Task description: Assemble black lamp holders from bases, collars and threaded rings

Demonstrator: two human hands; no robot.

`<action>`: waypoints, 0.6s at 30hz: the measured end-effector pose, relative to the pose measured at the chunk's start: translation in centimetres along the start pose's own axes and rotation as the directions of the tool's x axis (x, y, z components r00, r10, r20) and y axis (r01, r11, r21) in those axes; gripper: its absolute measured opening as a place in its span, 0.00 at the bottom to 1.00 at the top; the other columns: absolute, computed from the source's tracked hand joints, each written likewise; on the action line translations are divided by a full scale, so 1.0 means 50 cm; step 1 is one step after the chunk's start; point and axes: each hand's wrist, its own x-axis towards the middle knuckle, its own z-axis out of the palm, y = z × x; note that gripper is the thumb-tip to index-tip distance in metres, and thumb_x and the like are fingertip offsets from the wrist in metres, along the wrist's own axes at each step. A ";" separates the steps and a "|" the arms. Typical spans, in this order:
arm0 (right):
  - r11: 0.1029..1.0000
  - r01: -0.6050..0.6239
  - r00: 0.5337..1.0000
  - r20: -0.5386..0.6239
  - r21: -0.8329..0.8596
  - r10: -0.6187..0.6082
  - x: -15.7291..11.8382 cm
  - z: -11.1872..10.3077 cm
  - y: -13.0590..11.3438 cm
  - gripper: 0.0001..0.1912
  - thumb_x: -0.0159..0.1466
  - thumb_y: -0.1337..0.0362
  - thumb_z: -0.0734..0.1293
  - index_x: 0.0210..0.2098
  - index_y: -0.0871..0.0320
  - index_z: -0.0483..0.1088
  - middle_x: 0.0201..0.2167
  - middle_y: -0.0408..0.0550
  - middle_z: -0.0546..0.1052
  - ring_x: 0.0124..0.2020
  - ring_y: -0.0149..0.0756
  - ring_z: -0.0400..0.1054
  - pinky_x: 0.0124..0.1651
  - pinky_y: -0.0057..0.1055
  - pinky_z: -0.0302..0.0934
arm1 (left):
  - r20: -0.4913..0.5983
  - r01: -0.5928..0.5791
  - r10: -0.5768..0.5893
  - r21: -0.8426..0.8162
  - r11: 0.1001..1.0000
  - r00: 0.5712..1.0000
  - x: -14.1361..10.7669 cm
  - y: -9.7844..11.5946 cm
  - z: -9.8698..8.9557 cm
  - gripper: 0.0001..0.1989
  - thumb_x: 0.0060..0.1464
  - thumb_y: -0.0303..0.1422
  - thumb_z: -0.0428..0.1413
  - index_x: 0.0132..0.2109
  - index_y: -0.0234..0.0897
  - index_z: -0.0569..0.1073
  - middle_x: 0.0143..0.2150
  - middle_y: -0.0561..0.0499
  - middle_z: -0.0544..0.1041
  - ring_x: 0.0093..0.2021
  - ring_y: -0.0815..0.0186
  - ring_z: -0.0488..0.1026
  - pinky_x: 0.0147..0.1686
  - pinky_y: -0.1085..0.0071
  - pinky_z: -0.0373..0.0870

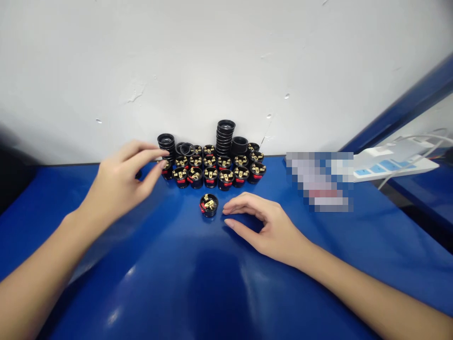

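Black, with gold-coloured metal pieces inside its rim and a bit of red at its left edge, one round part [208, 206] sits by itself just below the middle of the frame. Right of it, the right hand [267, 224] rests low over the surface, its thumb and fingers curved with a modest gap between them; the fingertips are just beside the part but apart from it, and nothing is in the grasp. At left of centre, the left hand [123, 170] reaches in with thumb and forefinger almost together, in front of the left end of the group; whether something is pinched there I cannot tell.

Above the single part, a cluster of similar parts [211, 175] stands in close rows, many showing red pieces. Behind them rise a tall black stack [224, 141] near the centre and a shorter black stack [166, 140] at its left, with thin dark rings [194, 149] between. All stand on a glossy blue table [159, 264] against a pale wall [212, 61]. At right lies a white strip [424, 165] with blue patches, beside a pixelated area.
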 end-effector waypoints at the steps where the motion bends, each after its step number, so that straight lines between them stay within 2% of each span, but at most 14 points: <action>1: 1.000 -0.001 1.000 0.001 -0.002 0.001 0.000 0.000 0.000 0.10 0.71 0.69 0.74 0.50 0.54 0.79 0.46 0.49 0.86 0.47 0.39 0.85 0.56 0.38 0.83 | -0.013 0.017 -0.017 0.022 1.000 1.000 0.010 -0.013 0.004 0.15 0.72 0.31 0.59 0.61 0.50 0.79 0.56 0.47 0.82 0.53 0.55 0.82 0.58 0.57 0.80; 3: 1.000 -0.003 1.000 0.000 -0.010 0.003 0.001 0.000 0.001 0.10 0.71 0.69 0.74 0.50 0.54 0.80 0.46 0.49 0.86 0.47 0.39 0.85 0.56 0.38 0.83 | 0.000 0.041 -0.041 0.061 0.997 0.999 0.031 -0.037 0.014 0.15 0.73 0.34 0.58 0.62 0.51 0.80 0.58 0.46 0.80 0.51 0.54 0.81 0.56 0.54 0.80; 6: 1.000 0.001 1.000 -0.001 -0.011 -0.001 0.001 0.000 0.001 0.09 0.71 0.69 0.74 0.50 0.54 0.79 0.46 0.49 0.86 0.47 0.40 0.85 0.56 0.38 0.83 | 0.057 0.043 -0.048 0.086 0.995 0.997 0.054 -0.067 0.030 0.13 0.72 0.37 0.58 0.58 0.49 0.82 0.58 0.43 0.80 0.52 0.51 0.80 0.54 0.50 0.80; 10: 1.000 -0.002 1.000 0.002 -0.009 0.002 -0.001 0.000 0.003 0.09 0.71 0.69 0.74 0.50 0.55 0.79 0.46 0.49 0.86 0.47 0.40 0.86 0.56 0.38 0.83 | 0.068 0.072 -0.076 0.067 0.995 0.995 0.067 -0.086 0.051 0.10 0.71 0.36 0.58 0.51 0.45 0.85 0.55 0.43 0.81 0.50 0.52 0.81 0.53 0.52 0.81; 14: 1.000 -0.003 1.000 0.000 -0.008 0.003 -0.001 -0.001 0.002 0.09 0.71 0.69 0.74 0.50 0.54 0.79 0.46 0.50 0.86 0.47 0.40 0.86 0.56 0.38 0.83 | 0.025 0.112 -0.112 0.002 0.994 0.993 0.073 -0.085 0.056 0.09 0.71 0.35 0.58 0.46 0.44 0.84 0.52 0.44 0.82 0.48 0.55 0.82 0.53 0.53 0.81; 18: 1.000 -0.005 1.000 -0.003 -0.008 0.005 0.000 -0.002 -0.002 0.08 0.71 0.68 0.74 0.49 0.54 0.79 0.45 0.49 0.86 0.47 0.40 0.86 0.56 0.39 0.83 | -0.047 0.127 -0.127 0.002 0.992 0.991 0.075 -0.046 0.024 0.09 0.73 0.34 0.57 0.46 0.46 0.83 0.53 0.46 0.81 0.52 0.55 0.80 0.54 0.52 0.81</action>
